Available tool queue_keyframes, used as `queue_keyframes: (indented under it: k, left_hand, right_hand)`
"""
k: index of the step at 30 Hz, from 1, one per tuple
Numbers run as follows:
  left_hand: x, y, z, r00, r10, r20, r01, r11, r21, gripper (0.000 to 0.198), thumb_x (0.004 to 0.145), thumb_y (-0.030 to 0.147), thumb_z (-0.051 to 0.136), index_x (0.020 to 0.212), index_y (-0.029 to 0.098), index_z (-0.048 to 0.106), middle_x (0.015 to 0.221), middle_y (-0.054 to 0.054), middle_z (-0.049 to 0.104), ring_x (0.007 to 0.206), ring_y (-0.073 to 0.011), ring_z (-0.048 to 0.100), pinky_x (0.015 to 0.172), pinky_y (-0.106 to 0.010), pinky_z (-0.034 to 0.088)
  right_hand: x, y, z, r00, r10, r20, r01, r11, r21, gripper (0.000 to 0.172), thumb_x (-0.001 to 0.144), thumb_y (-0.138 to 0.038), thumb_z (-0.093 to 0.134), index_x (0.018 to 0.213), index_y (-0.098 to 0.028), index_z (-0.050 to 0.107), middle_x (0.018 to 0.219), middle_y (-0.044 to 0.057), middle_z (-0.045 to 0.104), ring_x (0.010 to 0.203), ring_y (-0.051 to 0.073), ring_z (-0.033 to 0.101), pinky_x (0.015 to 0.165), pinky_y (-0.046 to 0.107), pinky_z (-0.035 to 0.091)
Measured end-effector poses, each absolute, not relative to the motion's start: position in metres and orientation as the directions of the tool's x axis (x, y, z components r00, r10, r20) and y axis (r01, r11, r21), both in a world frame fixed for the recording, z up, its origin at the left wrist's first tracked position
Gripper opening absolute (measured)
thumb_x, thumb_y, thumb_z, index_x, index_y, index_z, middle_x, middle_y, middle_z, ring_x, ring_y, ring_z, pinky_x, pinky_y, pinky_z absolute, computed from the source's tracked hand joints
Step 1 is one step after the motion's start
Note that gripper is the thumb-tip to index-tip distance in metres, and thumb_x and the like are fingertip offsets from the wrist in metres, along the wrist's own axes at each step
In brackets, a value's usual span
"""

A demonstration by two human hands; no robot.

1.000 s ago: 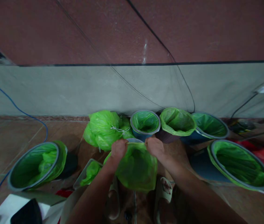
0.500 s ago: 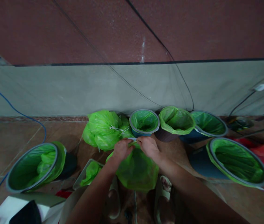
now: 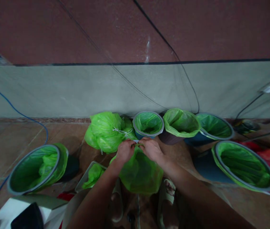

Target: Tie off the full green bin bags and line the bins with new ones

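Observation:
A green plastic bag (image 3: 139, 173) hangs in front of me over my feet. My left hand (image 3: 124, 151) and my right hand (image 3: 152, 149) are both closed on its top edge, pinched together at the bag's mouth. Just behind my hands stands a small blue bin (image 3: 148, 124) lined with a green bag. A tied, full green bag (image 3: 105, 131) lies on the floor to the left of that bin.
Several more green-lined bins stand around: one at the left (image 3: 36, 168), a dark one (image 3: 179, 125), one behind it (image 3: 214, 128) and a large one at the right (image 3: 243, 167). A square bin (image 3: 91, 176) sits low left. Cables run along the wall (image 3: 77, 92).
My hands have come together from a spread hold, drawing the bag's open mouth shut at the top.

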State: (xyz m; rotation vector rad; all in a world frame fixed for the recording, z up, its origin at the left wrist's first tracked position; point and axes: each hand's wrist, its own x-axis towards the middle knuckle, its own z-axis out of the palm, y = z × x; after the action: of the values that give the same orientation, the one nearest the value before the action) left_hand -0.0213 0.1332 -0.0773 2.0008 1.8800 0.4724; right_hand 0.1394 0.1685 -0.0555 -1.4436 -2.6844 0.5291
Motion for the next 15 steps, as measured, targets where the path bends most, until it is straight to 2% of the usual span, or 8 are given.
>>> queue_keyframes:
  k: [3, 6, 8, 11, 13, 15]
  left_hand:
    - [-0.0208, 0.1331, -0.0772, 0.062, 0.998, -0.001, 0.869, -0.053, 0.492, 0.022, 0.084, 0.018, 0.052, 0.095, 0.021, 0.071, 0.091, -0.004, 0.068, 0.08, -0.0152, 0.062, 0.076, -0.026, 0.046]
    - [-0.0205, 0.1328, -0.0796, 0.094, 0.996, 0.01, 0.843, -0.085, 0.531, 0.022, 0.084, 0.029, 0.057, 0.1, 0.021, 0.07, 0.094, -0.004, 0.069, 0.08, -0.015, 0.062, 0.075, -0.025, 0.046]
    - [-0.0203, 0.1326, -0.0812, 0.124, 0.992, 0.03, 0.828, -0.12, 0.547, 0.024, 0.087, 0.033, 0.054, 0.101, 0.021, 0.07, 0.094, -0.004, 0.069, 0.081, -0.0148, 0.062, 0.075, -0.025, 0.046]
    - [-0.0204, 0.1329, -0.0814, 0.129, 0.991, 0.034, 0.847, -0.128, 0.516, 0.027, 0.092, 0.028, 0.044, 0.094, 0.02, 0.07, 0.09, -0.005, 0.069, 0.079, -0.0143, 0.061, 0.074, -0.025, 0.045]
    - [-0.0206, 0.1332, -0.0805, 0.12, 0.993, 0.021, 0.868, -0.115, 0.483, 0.029, 0.092, 0.025, 0.042, 0.091, 0.019, 0.07, 0.089, -0.006, 0.068, 0.078, -0.0146, 0.061, 0.074, -0.026, 0.045]
    - [-0.0205, 0.1331, -0.0795, 0.126, 0.992, 0.009, 0.879, -0.116, 0.463, 0.029, 0.093, 0.025, 0.042, 0.092, 0.019, 0.07, 0.09, -0.006, 0.068, 0.079, -0.0149, 0.061, 0.075, -0.026, 0.044]
  right_hand:
    - [0.1398, 0.1697, -0.0537, -0.535, 0.834, -0.136, 0.821, 0.475, -0.317, 0.028, 0.093, -0.025, 0.041, 0.096, -0.027, 0.069, 0.102, 0.007, 0.07, 0.098, 0.023, 0.063, 0.083, 0.03, 0.045]
    - [0.141, 0.1712, -0.0532, -0.491, 0.858, -0.147, 0.848, 0.433, -0.307, 0.03, 0.094, -0.027, 0.039, 0.097, -0.026, 0.069, 0.102, 0.008, 0.07, 0.097, 0.024, 0.064, 0.081, 0.031, 0.046]
    - [0.141, 0.1714, -0.0531, -0.476, 0.865, -0.159, 0.858, 0.416, -0.301, 0.031, 0.094, -0.027, 0.038, 0.097, -0.025, 0.069, 0.101, 0.008, 0.071, 0.097, 0.024, 0.064, 0.082, 0.032, 0.046]
    - [0.1396, 0.1702, -0.0531, -0.491, 0.86, -0.137, 0.843, 0.43, -0.323, 0.027, 0.091, -0.027, 0.045, 0.109, -0.026, 0.065, 0.11, 0.007, 0.069, 0.104, 0.024, 0.062, 0.086, 0.031, 0.045]
    - [0.1381, 0.1689, -0.0532, -0.525, 0.843, -0.12, 0.819, 0.461, -0.343, 0.032, 0.089, -0.027, 0.051, 0.119, -0.027, 0.06, 0.12, 0.006, 0.065, 0.111, 0.024, 0.059, 0.09, 0.03, 0.044]
    - [0.1366, 0.1679, -0.0536, -0.559, 0.819, -0.128, 0.798, 0.489, -0.352, 0.031, 0.09, -0.026, 0.049, 0.119, -0.027, 0.06, 0.12, 0.006, 0.065, 0.111, 0.023, 0.059, 0.091, 0.029, 0.043]
